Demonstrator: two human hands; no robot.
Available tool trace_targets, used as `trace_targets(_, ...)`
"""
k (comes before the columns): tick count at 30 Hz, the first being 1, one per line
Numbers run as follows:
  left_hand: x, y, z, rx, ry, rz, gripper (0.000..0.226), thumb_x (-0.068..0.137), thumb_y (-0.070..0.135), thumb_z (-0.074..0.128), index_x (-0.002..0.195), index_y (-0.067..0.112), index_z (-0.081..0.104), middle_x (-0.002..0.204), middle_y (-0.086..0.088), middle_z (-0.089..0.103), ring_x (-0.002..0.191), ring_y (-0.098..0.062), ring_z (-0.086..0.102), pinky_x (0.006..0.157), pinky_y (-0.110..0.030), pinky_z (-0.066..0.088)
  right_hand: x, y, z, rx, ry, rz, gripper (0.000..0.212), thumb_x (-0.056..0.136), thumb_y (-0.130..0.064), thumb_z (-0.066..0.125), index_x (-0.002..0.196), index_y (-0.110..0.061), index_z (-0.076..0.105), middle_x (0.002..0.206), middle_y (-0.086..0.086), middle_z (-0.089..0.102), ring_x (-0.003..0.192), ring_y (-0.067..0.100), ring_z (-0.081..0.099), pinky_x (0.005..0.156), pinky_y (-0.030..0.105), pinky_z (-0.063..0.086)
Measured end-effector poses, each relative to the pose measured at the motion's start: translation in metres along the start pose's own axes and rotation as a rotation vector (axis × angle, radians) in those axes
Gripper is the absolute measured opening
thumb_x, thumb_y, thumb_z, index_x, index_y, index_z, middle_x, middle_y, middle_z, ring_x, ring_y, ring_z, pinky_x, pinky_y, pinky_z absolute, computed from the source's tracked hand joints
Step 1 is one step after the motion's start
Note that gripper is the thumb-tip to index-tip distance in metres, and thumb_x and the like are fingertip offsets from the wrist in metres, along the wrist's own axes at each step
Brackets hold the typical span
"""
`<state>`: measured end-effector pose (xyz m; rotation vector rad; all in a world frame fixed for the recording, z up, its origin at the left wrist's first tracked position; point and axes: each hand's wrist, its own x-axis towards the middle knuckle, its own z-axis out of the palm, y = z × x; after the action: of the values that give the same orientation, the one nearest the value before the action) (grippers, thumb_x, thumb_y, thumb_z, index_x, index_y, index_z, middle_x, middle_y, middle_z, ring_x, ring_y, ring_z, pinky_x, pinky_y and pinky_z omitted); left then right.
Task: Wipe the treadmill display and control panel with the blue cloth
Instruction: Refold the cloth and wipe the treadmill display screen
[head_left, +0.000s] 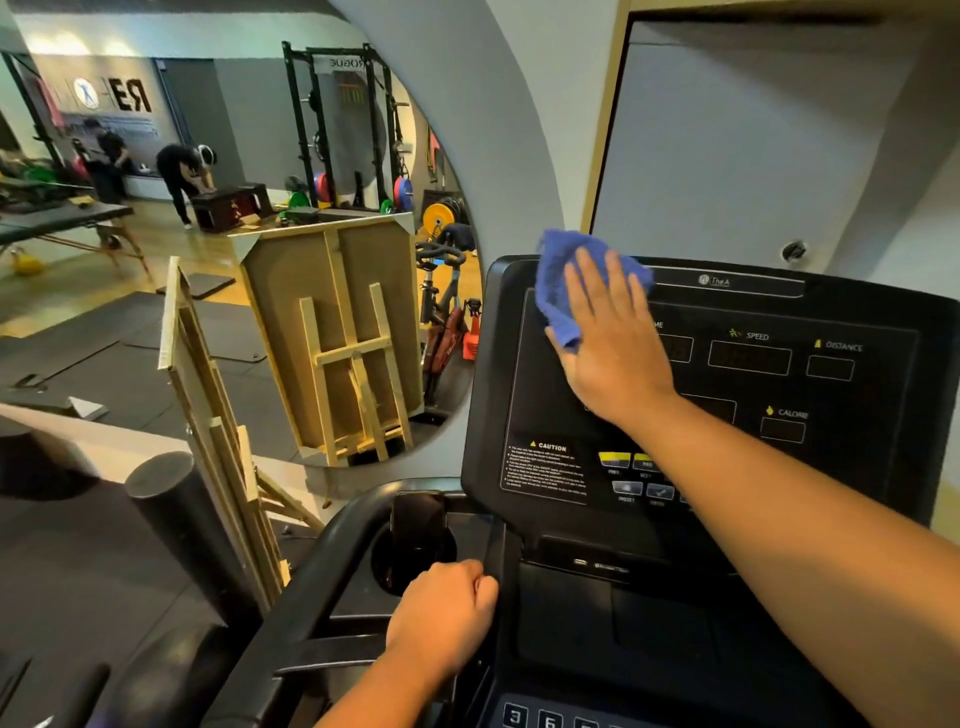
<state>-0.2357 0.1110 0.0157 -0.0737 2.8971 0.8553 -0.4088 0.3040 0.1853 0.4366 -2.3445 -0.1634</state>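
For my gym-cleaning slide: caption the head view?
Right hand presses blue cloth on treadmill display; left hand grips the frame.

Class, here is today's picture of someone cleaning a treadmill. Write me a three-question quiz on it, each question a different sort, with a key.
1. True or false: the right hand presses the blue cloth flat on the display.
2. Which part is being wiped? A) upper left B) lower right C) number keys
3. Fill in: the left hand grips the ____.

Key: 1 true; 2 A; 3 handrail
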Motion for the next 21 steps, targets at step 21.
trace_targets(21, -0.002, -0.001, 0.0, 0.025, 0.047, 0.041, 0.034, 0.095, 0.039, 0.04, 0.07, 0.02, 0.053, 0.065, 0.003, 0.059, 0.069, -0.019, 0.065, 0.07, -0.037, 0.055, -0.002, -0.035, 0.004, 0.114, -0.023, 0.25, 0.076, 0.103, -0.055, 0.025, 0.161, -0.007, 0.008, 0.169, 0.016, 0.003, 0.154, 0.041, -0.004, 0.125, 0.054, 0.002)
